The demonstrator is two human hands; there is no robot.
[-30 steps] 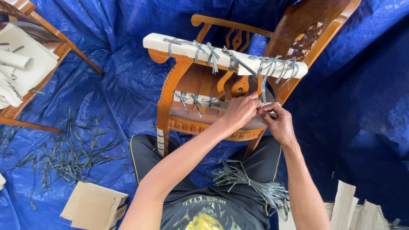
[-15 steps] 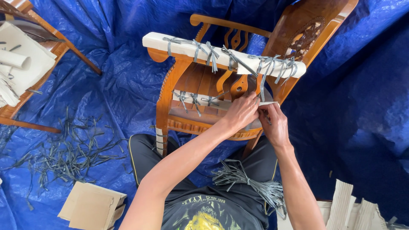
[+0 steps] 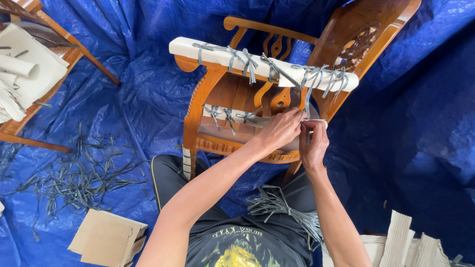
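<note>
A carved wooden armchair (image 3: 217,94) lies tipped on a blue tarp in front of me. White padding (image 3: 198,49) wraps its arm, tied on with several grey straps (image 3: 247,62). My left hand (image 3: 279,129) and my right hand (image 3: 314,143) meet at the chair's lower right part. Both pinch a grey strap (image 3: 308,106) that hangs down from the padded arm. A bundle of loose grey straps (image 3: 277,205) rests on my lap.
Cut grey strap pieces (image 3: 79,173) litter the tarp at left. A flat cardboard piece (image 3: 106,237) lies at the lower left. Another wooden chair with white sheets (image 3: 29,74) stands at the far left. Stacked white corrugated strips (image 3: 405,242) sit at the lower right.
Both hands stay at the same spot on the chair; the fingers have shifted slightly on the strap. The view moved a little.
</note>
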